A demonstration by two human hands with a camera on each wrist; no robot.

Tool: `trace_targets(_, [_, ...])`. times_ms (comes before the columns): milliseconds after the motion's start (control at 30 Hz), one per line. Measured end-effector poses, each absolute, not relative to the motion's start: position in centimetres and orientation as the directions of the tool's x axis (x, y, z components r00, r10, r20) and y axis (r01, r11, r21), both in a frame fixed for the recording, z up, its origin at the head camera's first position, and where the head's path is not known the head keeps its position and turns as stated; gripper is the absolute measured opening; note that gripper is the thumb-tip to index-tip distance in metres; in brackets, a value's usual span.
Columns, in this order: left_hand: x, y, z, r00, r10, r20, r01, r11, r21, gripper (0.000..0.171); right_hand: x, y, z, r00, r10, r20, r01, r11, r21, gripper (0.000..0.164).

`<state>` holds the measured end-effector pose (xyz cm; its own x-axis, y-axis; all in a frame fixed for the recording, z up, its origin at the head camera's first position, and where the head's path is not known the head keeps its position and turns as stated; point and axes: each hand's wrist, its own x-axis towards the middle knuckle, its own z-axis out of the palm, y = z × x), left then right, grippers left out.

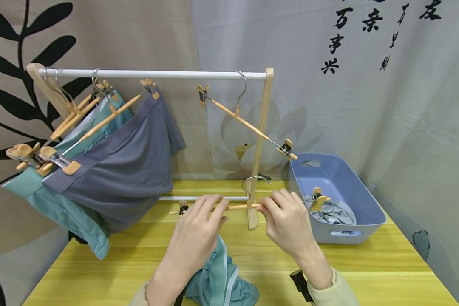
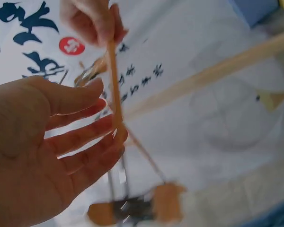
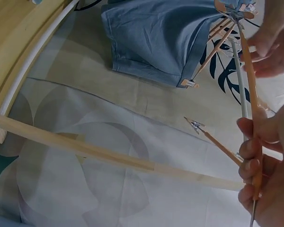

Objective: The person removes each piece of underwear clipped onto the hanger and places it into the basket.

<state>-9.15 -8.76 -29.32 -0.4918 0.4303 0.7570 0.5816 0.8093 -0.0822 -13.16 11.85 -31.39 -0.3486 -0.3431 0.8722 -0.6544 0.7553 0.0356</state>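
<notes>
A wooden clip hanger (image 1: 238,207) with a metal hook is held up over the table, a clip at each end. My right hand (image 1: 290,225) grips its bar to the right of the hook, fingers curled round it in the right wrist view. On the other side, my left hand (image 1: 193,238) is at the bar; the left wrist view shows its fingers (image 2: 87,153) fairly straight, touching the bar, with the thumb apart. Nothing hangs from this hanger's clips. Below the hands, a crumpled teal garment (image 1: 218,276) with a pale stripe lies on the table, partly hidden by the left forearm.
A rack with a white rail (image 1: 183,75) stands behind. Grey-purple shorts (image 1: 134,165) and teal garments (image 1: 61,208) hang at its left. Another clip hanger (image 1: 245,121) hangs bare at its right. A blue basket (image 1: 353,182) holds grey cloth (image 1: 336,212) at the right.
</notes>
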Motion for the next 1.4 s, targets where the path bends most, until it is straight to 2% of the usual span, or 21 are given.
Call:
trace_targets(167, [-9.6,-8.3,-30.0,-0.55,0.438,0.711,0.609,0.793,-0.018,0.031,-13.1,11.6,-31.6,-0.387,-0.372,0.844,-0.657,0.753,0.031,0.023])
trace_targets(300, [-10.0,-8.4,-30.2,-0.573,0.431,0.697,0.619,0.785,0.023,0.022,-13.1,11.5,-31.7,-0.407,-0.386,0.828,-0.658,0.753,0.027,0.017])
trace_targets(467, [-10.4,-8.5,-30.5,-0.602,0.398,0.692,0.619,0.78,0.091,0.018,-13.2,11.2,-31.9,-0.4,-0.393,0.828,-0.677,0.735,0.022,0.017])
trace_targets(533, [-10.5,-8.5,-30.6,-0.623,0.369,0.69,0.612,0.779,0.136,0.016,-13.2,11.0,-32.0,-0.378,-0.393,0.838,-0.696,0.718,0.022,0.021])
trace_targets(600, [-10.4,-8.5,-30.7,-0.642,0.34,0.687,0.6,0.781,0.175,0.013,-13.2,10.7,-32.1,-0.319,-0.39,0.864,-0.725,0.687,0.042,0.025])
trace_targets(767, [-10.2,-9.0,-30.4,-0.647,0.289,0.706,0.582,0.785,0.212,0.013,-13.1,9.5,-32.8,-0.03,-0.386,0.922,-0.778,0.589,0.221,0.024])
trace_targets(800, [-10.2,-9.2,-30.3,-0.641,0.282,0.714,0.581,0.786,0.211,0.014,-13.1,9.1,-33.1,0.016,-0.399,0.917,-0.78,0.569,0.261,0.022])
trace_targets(833, [-10.2,-9.3,-30.2,-0.636,0.276,0.721,0.578,0.789,0.208,0.014,-13.1,8.8,-33.5,0.034,-0.428,0.903,-0.786,0.546,0.288,0.021])
trace_targets(867, [-10.2,-9.4,-30.1,-0.631,0.27,0.727,0.574,0.793,0.205,0.015,-13.0,8.4,-34.0,0.027,-0.47,0.882,-0.798,0.521,0.302,0.019])
trace_targets(933, [-10.2,-9.7,-29.9,-0.627,0.256,0.736,0.564,0.801,0.201,0.015,-13.0,7.6,-35.1,-0.039,-0.588,0.808,-0.84,0.458,0.293,0.011])
trace_targets(967, [-10.2,-9.8,-29.8,-0.626,0.249,0.739,0.559,0.804,0.202,0.014,-13.0,7.2,-35.8,-0.098,-0.659,0.746,-0.866,0.426,0.263,0.009])
trace_targets(1000, [-10.2,-9.9,-29.8,-0.628,0.242,0.739,0.554,0.807,0.206,0.014,-13.0,6.9,-36.5,-0.17,-0.729,0.663,-0.89,0.402,0.214,0.015])
trace_targets(1100, [-10.2,-10.2,-29.6,-0.642,0.225,0.733,0.535,0.817,0.218,0.013,-12.8,5.8,-38.6,-0.384,-0.876,0.292,-0.915,0.404,0.011,0.054])
trace_targets(1167, [-10.1,-10.2,-29.6,-0.65,0.221,0.727,0.527,0.821,0.221,0.012,-12.7,5.3,-39.9,-0.465,-0.885,0.032,-0.883,0.462,-0.079,0.076])
trace_targets(1267, [-10.1,-10.3,-29.6,-0.664,0.217,0.715,0.515,0.826,0.228,0.013,-12.6,4.5,-41.2,-0.502,-0.834,-0.23,-0.837,0.535,-0.116,0.091])
trace_targets(1400, [-10.0,-10.3,-29.4,-0.68,0.203,0.704,0.501,0.83,0.244,0.013,-12.6,3.8,-41.9,-0.535,-0.784,-0.315,-0.815,0.577,-0.05,0.096])
